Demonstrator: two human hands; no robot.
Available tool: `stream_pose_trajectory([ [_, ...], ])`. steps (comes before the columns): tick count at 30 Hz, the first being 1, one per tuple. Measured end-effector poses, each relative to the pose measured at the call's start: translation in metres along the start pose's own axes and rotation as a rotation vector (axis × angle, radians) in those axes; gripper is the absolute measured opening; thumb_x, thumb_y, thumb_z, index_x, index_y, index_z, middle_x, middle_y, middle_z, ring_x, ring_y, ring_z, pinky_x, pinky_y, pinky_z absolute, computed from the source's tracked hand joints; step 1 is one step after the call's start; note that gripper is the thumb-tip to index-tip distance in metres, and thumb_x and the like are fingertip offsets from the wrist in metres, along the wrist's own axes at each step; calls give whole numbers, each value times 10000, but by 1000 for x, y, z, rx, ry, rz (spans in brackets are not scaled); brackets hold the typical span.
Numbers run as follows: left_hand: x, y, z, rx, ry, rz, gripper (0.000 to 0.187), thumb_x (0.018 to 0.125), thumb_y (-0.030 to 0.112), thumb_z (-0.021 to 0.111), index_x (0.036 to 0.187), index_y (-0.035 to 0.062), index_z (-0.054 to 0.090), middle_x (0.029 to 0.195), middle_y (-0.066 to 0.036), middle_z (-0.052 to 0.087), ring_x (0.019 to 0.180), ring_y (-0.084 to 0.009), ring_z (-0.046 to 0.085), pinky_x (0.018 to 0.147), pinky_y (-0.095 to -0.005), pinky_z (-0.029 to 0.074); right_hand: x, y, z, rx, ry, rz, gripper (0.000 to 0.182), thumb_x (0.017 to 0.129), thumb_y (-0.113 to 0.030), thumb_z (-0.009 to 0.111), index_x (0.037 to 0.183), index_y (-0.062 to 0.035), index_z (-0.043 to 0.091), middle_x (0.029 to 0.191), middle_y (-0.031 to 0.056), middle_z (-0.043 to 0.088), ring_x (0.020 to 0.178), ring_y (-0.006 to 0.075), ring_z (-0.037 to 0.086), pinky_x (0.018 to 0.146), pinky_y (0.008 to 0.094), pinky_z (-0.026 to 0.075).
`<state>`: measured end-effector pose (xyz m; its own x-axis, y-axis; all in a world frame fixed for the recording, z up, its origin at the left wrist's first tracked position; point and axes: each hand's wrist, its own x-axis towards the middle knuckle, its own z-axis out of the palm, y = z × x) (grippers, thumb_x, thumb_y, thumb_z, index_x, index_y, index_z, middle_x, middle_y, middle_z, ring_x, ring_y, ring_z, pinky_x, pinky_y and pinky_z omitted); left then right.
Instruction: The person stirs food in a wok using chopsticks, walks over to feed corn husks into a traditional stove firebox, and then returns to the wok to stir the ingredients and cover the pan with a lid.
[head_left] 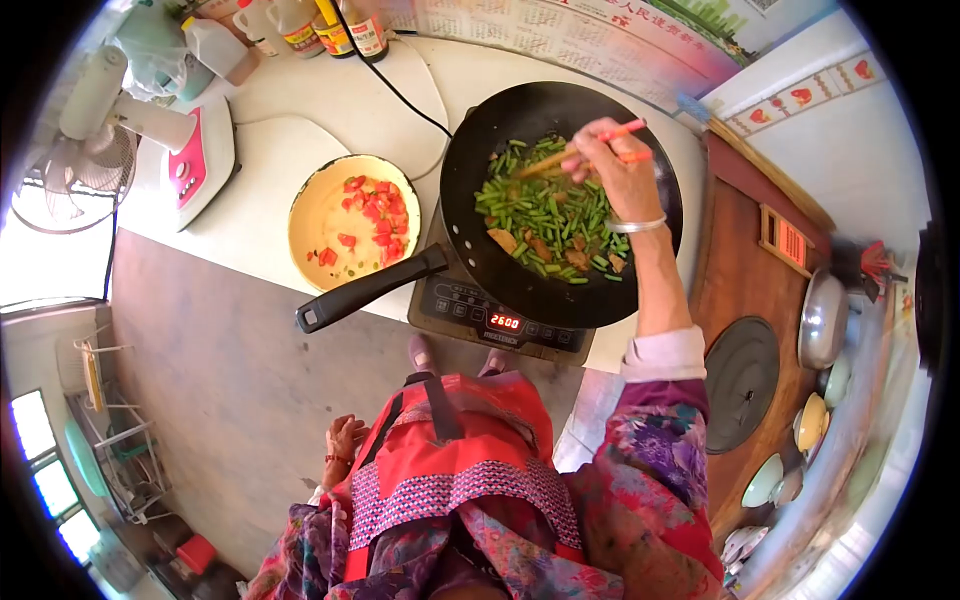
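Black wok [520,110] sits on the induction hob [497,318] on the worktop [300,150], green beans [545,215] piled inside. My right hand [612,160] is closed around pink chopsticks [590,145], tips among the beans — light, stiff, likely slippery, best pinched high up. My left hand [343,445] hangs loosely curled and empty by the apron [450,450].
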<state>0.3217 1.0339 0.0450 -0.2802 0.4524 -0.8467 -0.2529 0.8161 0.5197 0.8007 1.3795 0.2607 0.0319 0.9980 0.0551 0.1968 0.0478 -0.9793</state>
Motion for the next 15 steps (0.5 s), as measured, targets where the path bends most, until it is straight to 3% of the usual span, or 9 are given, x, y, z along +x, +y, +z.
stream_pose_trajectory([
  [3, 1, -6, -1, 29, 11, -25, 314, 793, 173, 549, 1038, -17, 500, 936, -181, 593, 759, -286, 626, 636, -360, 527, -31, -44, 2, -204, 46, -52, 183, 836, -179, 522, 806, -4, 563, 667, 70, 593, 587, 125, 594, 521, 235, 476],
  [5, 20, -29, -22, 330, -142, 241, 304, 797, 173, 553, 1037, -7, 505, 926, -170, 598, 750, -270, 628, 631, -351, 526, -57, -54, 17, -234, 110, -176, 142, 823, -149, 543, 796, -12, 564, 660, 71, 583, 578, 135, 585, 519, 239, 466],
  [6, 39, -47, -35, 330, -143, 241, 304, 797, 173, 553, 1037, -7, 505, 926, -170, 598, 750, -270, 628, 631, -351, 526, -70, -54, 32, -182, 111, -231, 113, 812, -127, 561, 793, -16, 565, 663, 71, 580, 575, 140, 582, 520, 240, 461],
  [7, 60, -66, -49, 436, -164, 394, 304, 798, 178, 554, 1039, -1, 508, 916, -163, 602, 751, -265, 629, 625, -349, 524, -83, -46, 44, -154, 85, -251, 85, 797, -101, 579, 791, -17, 565, 676, 74, 582, 574, 143, 578, 524, 244, 459],
  [9, 44, -41, -29, 541, -185, 550, 304, 798, 183, 556, 1041, 5, 511, 906, -156, 605, 751, -261, 629, 619, -346, 522, -98, -18, 59, -159, 122, -329, 30, 777, -28, 590, 792, -7, 575, 711, 68, 594, 580, 132, 579, 538, 240, 464],
  [11, 8, 7, 5, 52, -34, -9, 305, 803, 187, 547, 1051, 13, 513, 914, -153, 605, 742, -255, 627, 610, -343, 517, -103, -3, 48, -109, 205, -228, 25, 783, -23, 582, 800, -4, 579, 714, 67, 597, 587, 124, 581, 541, 234, 465],
  [12, 8, 8, 4, 57, -36, -11, 305, 803, 187, 547, 1051, 13, 513, 914, -153, 605, 742, -255, 627, 610, -343, 517, -107, 0, 38, -60, 288, -124, 27, 788, -17, 573, 807, 0, 584, 718, 65, 600, 594, 116, 583, 543, 228, 467],
  [15, 11, 9, 5, 54, -53, 12, 323, 807, 197, 538, 1067, 7, 507, 925, -167, 603, 749, -263, 625, 612, -340, 515, -104, -27, 8, -63, 392, -101, 107, 836, -69, 532, 819, 27, 576, 720, 84, 604, 610, 129, 595, 539, 222, 479],
])
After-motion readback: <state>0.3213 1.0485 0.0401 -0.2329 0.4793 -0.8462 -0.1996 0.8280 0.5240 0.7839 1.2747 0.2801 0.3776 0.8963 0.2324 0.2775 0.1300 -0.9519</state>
